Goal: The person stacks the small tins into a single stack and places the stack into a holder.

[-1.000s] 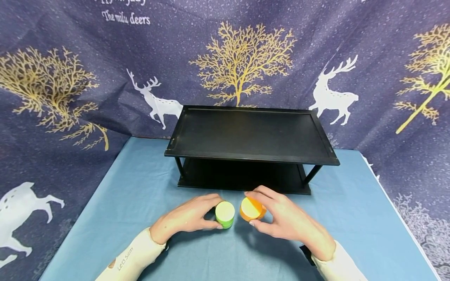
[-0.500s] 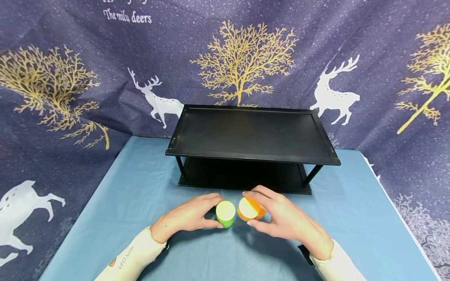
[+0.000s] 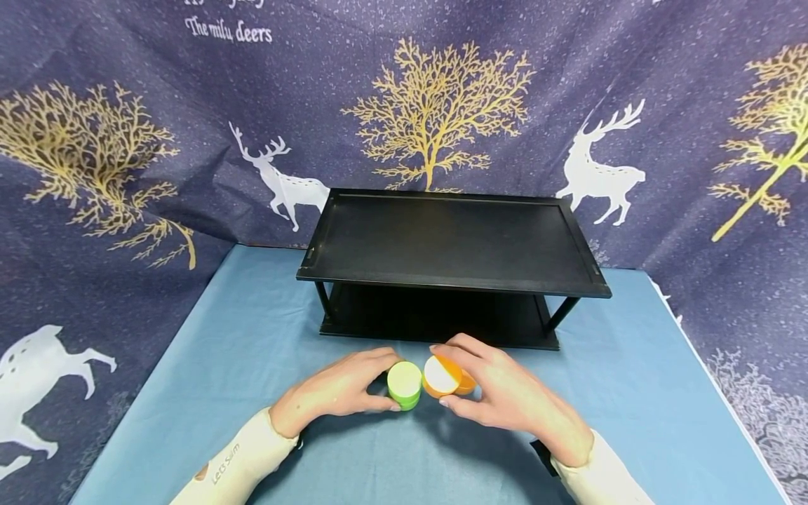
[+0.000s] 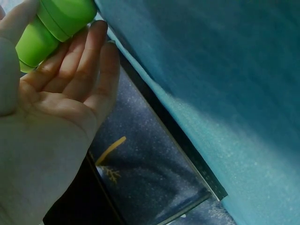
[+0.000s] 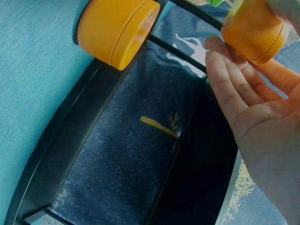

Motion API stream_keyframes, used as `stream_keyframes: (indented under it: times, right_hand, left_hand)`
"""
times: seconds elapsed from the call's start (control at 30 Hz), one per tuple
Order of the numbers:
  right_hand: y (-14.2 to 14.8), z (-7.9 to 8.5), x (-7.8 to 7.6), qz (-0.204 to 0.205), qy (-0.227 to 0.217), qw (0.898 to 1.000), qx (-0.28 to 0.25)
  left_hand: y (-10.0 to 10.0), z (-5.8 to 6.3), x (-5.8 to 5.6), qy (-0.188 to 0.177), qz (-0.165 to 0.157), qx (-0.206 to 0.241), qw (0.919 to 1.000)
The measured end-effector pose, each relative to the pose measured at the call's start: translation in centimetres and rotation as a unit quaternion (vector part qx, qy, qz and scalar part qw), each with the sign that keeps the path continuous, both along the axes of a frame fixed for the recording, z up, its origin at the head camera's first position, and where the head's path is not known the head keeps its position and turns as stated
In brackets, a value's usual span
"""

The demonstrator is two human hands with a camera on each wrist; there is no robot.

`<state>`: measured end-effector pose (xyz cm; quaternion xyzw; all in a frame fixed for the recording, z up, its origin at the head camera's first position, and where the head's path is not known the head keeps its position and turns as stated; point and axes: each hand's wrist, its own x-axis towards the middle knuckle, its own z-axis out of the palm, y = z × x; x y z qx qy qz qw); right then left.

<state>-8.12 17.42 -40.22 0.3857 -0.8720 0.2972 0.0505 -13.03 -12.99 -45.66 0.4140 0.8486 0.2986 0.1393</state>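
The left hand [image 3: 346,386] pinches a squat green cylinder [image 3: 404,379], its axis about upright and pale round end facing up, just above a second green cylinder [image 4: 72,16] over the blue bench [image 3: 202,379]. Just beside it, the right hand [image 3: 499,384] pinches an orange cylinder [image 3: 440,376], also pale end up, axis near vertical, partly hiding another upright orange cylinder [image 5: 108,30] before the black rack [image 3: 442,242].
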Motion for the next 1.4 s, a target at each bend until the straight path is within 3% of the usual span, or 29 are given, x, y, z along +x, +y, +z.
stream_keyframes:
  times: [0.7, 1.4]
  right_hand:
    - [-0.5, -0.1, 0.0, 0.006, -0.005, 1.000, -0.003]
    - [-1.5, 0.0, -0.6, 0.032, 0.024, 0.999, -0.017]
  left_hand:
    - [-0.1, 0.0, 0.0, 0.000, -0.005, 0.006, 1.0000]
    - [0.0, -0.2, -0.1, 0.015, -0.007, 0.010, 0.9998]
